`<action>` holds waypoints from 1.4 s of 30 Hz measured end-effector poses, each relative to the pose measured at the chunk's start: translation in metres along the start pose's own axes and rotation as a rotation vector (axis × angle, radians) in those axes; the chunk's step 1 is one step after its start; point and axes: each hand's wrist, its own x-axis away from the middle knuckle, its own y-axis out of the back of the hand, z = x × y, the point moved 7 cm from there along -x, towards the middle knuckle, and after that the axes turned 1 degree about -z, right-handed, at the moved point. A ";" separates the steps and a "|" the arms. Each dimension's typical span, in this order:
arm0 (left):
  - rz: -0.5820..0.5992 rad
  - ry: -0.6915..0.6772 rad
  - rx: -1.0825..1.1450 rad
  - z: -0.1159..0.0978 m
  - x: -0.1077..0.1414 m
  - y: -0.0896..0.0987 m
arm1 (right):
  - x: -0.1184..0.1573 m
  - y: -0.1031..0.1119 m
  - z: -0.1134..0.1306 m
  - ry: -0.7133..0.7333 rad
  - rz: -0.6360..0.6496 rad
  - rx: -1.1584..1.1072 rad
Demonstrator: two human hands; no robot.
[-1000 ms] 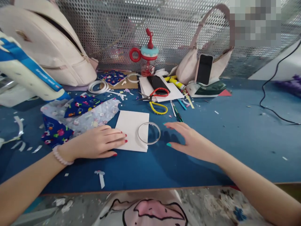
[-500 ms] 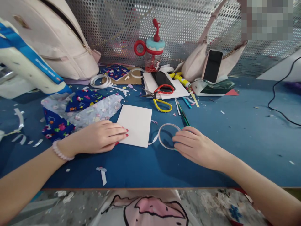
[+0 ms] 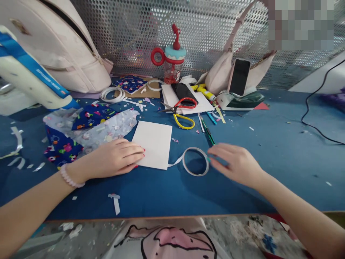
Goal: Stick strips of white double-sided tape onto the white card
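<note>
My left hand [image 3: 118, 155] lies flat with its fingertips on the left part of a square white card [image 3: 154, 144]. Right of the card, a thin roll of white tape [image 3: 196, 174] rests on the table, and a loose strip [image 3: 176, 161] runs from it to the card's lower right corner. Beside the roll, slightly blurred, my right hand [image 3: 234, 163] has its fingers apart and holds nothing. Crumpled blue patterned paper [image 3: 63, 142] with a pale back lies behind my left hand. Scissors [image 3: 181, 113] with one red and one yellow handle are beyond the card.
On the blue table [image 3: 283, 162] are paper scraps and a green pen-like tool [image 3: 207, 132]. At the back stand a pale backpack [image 3: 75, 61], a red-handled cup [image 3: 174, 63], a phone [image 3: 239, 77] and a handbag [image 3: 219, 72]. A black cable [image 3: 306, 111] lies at right.
My right hand has let go of the tape roll and moved off to the right. The roll now lies down on the table. My left hand stays on the card.
</note>
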 end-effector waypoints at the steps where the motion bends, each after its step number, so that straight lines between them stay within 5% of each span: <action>1: 0.000 0.010 0.009 0.000 0.000 -0.001 | -0.005 0.000 -0.016 -0.110 -0.027 0.031; 4: 0.009 0.018 0.036 0.001 0.000 -0.001 | -0.018 -0.011 -0.066 -0.438 0.042 0.136; 7: 0.011 0.019 0.040 0.004 0.001 0.000 | -0.025 -0.033 -0.106 -0.647 0.255 0.136; 11: 0.024 0.027 0.020 0.014 0.007 0.001 | -0.027 -0.046 -0.126 -0.665 0.357 -0.012; 17: 0.023 0.079 0.041 0.026 0.011 0.007 | -0.003 -0.029 -0.128 -0.662 0.305 -0.154; 21: -0.001 0.113 0.151 0.005 -0.002 0.015 | -0.004 -0.020 -0.107 -0.535 0.212 -0.537; 26: -0.065 0.412 0.447 -0.005 -0.020 0.017 | -0.052 -0.010 -0.044 0.012 0.196 -0.299; 31: -0.056 0.582 0.493 0.009 -0.034 0.002 | -0.089 -0.030 0.007 0.438 0.224 -0.021; 35: 0.001 0.594 0.427 0.016 -0.045 -0.011 | -0.098 -0.047 0.020 0.602 0.236 0.130; 42: 0.111 0.539 0.421 0.015 -0.057 -0.021 | -0.104 -0.046 0.023 0.722 0.126 0.101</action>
